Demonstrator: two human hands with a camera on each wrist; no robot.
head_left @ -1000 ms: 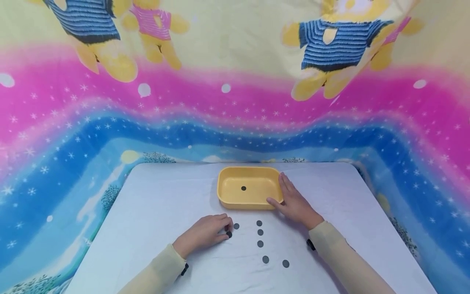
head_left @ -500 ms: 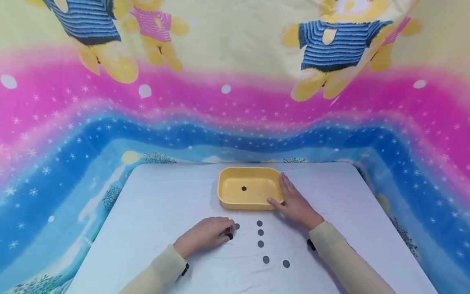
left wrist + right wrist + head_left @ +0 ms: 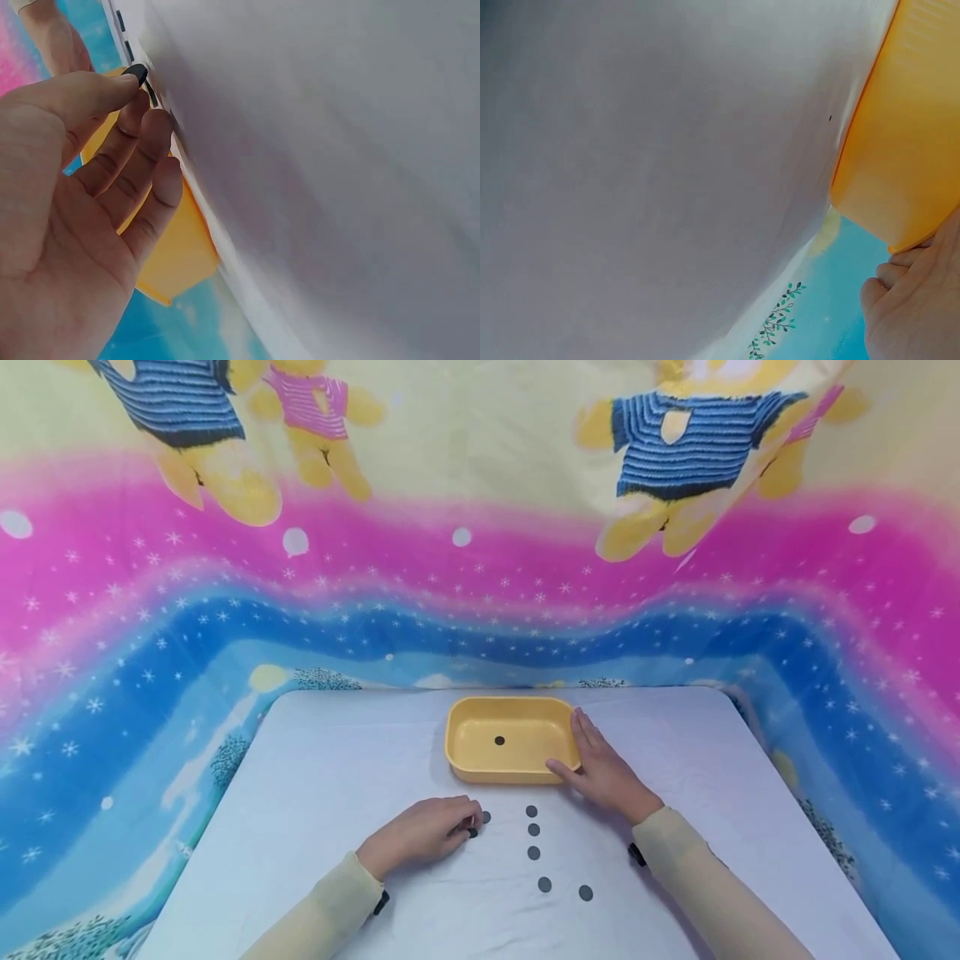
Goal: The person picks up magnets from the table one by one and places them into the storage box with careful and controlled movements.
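Note:
My left hand (image 3: 425, 833) is low over the white table, thumb and fingertips pinching a small black disc (image 3: 136, 73). Just beyond its fingertips lies another dark disc (image 3: 486, 817), partly covered by them. At the back of the table stands a yellow rectangular box (image 3: 465, 775) without a lid, with one dark disc (image 3: 499, 741) on its floor. My right hand (image 3: 611, 778) rests against the right end of this box, fingers stretched along the side and thumb at the front rim. In the right wrist view the yellow box hides part of the fingers.
Several dark discs lie in front of the box, three in a column (image 3: 533, 830) and two nearer, one of them a disc (image 3: 586, 893) to the right. White cloth covers the table (image 3: 337, 743). A printed curtain (image 3: 465, 585) hangs right behind its back edge.
My left hand has edged slightly right, toward the disc by its fingertips, still pinching the black disc. My right hand and the box have stayed in place.

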